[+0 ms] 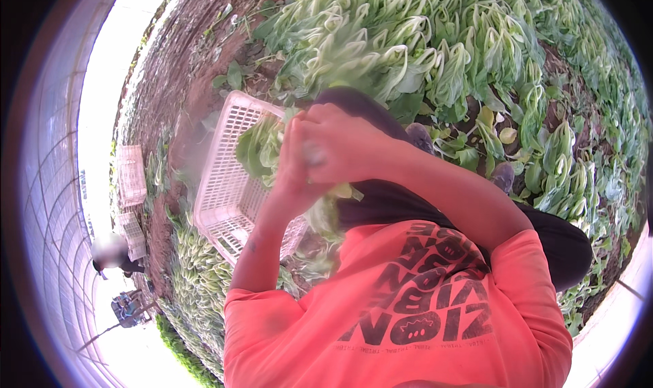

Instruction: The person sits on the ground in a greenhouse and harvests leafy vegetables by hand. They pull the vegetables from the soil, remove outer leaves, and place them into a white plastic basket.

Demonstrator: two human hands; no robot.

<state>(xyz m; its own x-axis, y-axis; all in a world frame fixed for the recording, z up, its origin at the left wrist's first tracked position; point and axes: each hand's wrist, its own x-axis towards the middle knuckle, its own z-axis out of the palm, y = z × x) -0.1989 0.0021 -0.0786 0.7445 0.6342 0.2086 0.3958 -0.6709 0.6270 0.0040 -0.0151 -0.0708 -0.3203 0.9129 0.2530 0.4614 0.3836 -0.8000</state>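
Observation:
My left hand (297,171) and my right hand (344,145) are pressed together in front of my bent knee. Both are closed around leafy greens (260,145), whose leaves stick out on the left over a pale plastic crate; the part between my palms is hidden. More pale green leaves (326,214) show below my hands, partly blurred. The perforated crate (217,158) stands tilted in the view at my left, its near part covered by my left forearm. Wilted, cut-looking leafy vegetables (454,66) lie in dense rows on the soil ahead and to the right.
Two more pale crates (131,175) (132,235) stand at the far left. A person (109,253) is beside them, near a vehicle or cart-like machine (130,309). Bare soil (189,82) runs along the left. My shoes (502,178) are among the leaves; a greenhouse frame (51,184) curves at the left.

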